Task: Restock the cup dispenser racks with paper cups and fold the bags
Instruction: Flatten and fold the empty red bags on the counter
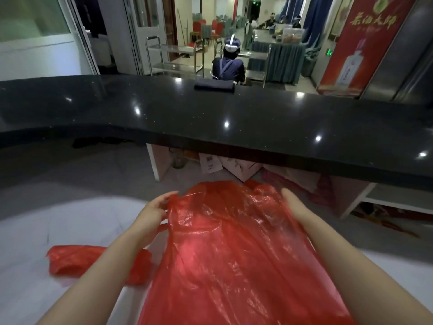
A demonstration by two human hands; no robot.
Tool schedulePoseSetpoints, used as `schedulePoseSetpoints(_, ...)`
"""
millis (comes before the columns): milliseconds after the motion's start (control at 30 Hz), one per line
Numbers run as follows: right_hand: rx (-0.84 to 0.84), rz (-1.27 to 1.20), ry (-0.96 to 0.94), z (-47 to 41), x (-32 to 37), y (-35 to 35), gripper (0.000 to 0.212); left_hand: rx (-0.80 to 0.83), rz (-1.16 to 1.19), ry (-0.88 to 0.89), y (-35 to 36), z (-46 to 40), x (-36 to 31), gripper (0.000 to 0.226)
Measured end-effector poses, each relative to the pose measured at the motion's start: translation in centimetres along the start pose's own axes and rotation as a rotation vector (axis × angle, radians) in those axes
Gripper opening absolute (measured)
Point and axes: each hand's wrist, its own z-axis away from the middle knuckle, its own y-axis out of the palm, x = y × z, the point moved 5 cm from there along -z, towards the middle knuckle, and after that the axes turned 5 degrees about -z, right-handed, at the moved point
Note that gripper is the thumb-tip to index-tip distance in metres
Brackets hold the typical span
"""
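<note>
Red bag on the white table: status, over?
Left hand pinching big red bag at its far left edge. Right hand flat on its right side. Bag spread, unfolded. Second red bag crumpled at left.

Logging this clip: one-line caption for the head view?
Both hands, left hand and right hand, spread a red plastic bag flat; a second red bag lies beside it.

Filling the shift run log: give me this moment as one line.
phase: bag folding | left hand: pinching bag edge | right hand: flat on red bag | second red bag: crumpled, left | cups: none visible
</note>
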Motion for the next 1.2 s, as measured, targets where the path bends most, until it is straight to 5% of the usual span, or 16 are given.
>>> schedulePoseSetpoints(167,0.275,0.045,-0.218,0.0,3.2,2.3,0.041,0.089,-0.077,0.047,0.7,0.0,-0.1,0.069)
schedulePoseSetpoints(233,0.271,0.052,-0.207,0.1,2.9,2.3,0.038,0.081,-0.076,0.074,0.6,-0.3,-0.5,0.047)
schedulePoseSetpoints(367,0.163,0.169,-0.228,1.1,2.2,0.9,0.084,0.084,-0.175,0.111,1.7,-0.4,-1.1,0.012)
schedulePoseSetpoints(500,0.177,0.308,-0.338,2.1,2.1,0.3,0.032,0.08,-0.307,0.179,4.1,0.2,-2.1,0.008)
schedulePoseSetpoints(667,-0.137,0.25,-0.064,2.5,-3.2,-5.7,0.022,0.029,-0.582,0.229,3.5,1.5,-1.9,0.01)
schedulePoseSetpoints(933,-0.452,0.258,0.168,6.3,-12.3,-12.9,0.008,-0.18,-0.634,0.161,-0.5,1.8,-0.7,0.036)
schedulePoseSetpoints(1033,-0.552,0.046,0.24,6.4,-14.4,-15.2,0.019,-0.222,-0.743,0.168,-1.2,2.2,-1.2,0.039)
schedulePoseSetpoints(1200,-0.559,-1.018,0.309,6.4,-16.2,-14.7,0.026,-0.165,-0.957,0.18,0.1,3.9,-2.0,0.036)
